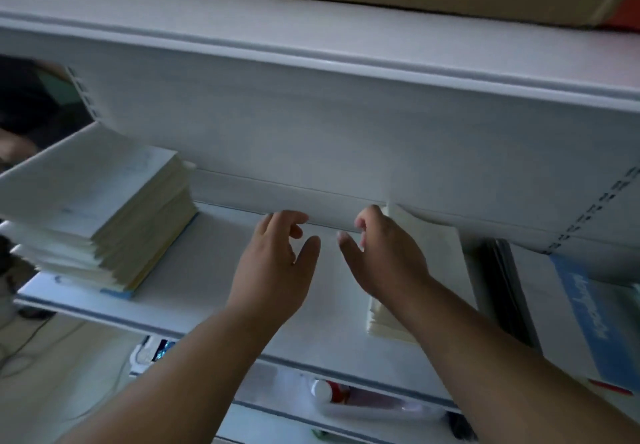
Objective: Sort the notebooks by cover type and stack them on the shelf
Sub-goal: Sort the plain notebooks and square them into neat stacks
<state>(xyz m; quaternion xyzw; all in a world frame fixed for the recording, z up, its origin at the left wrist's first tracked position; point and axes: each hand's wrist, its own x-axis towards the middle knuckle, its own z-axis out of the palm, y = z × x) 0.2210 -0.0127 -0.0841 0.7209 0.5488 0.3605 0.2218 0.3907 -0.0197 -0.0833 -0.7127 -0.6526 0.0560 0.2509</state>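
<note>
While both hands, left [273, 263] and right [384, 260], hovered empty with fingers spread, the thin notebook stack [429, 253] beneath the right one likely weighed little, flexed easily, and suited an edge grip.

Dim light, white metal shelving [311, 138] with slotted uprights [588, 215], pale floor [69, 374] with trailing cables [20, 350].

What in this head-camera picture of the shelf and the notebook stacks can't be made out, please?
- Tall left stack: cover designs smeared by motion blur; its left part is cut off by the frame edge.
- Low right stack: cover type unreadable, partly hidden by the right hand and forearm.
- Blue-and-white box: lettering blurred, cut off at the right.
- Left hand: appears empty, over the bare shelf.
</note>
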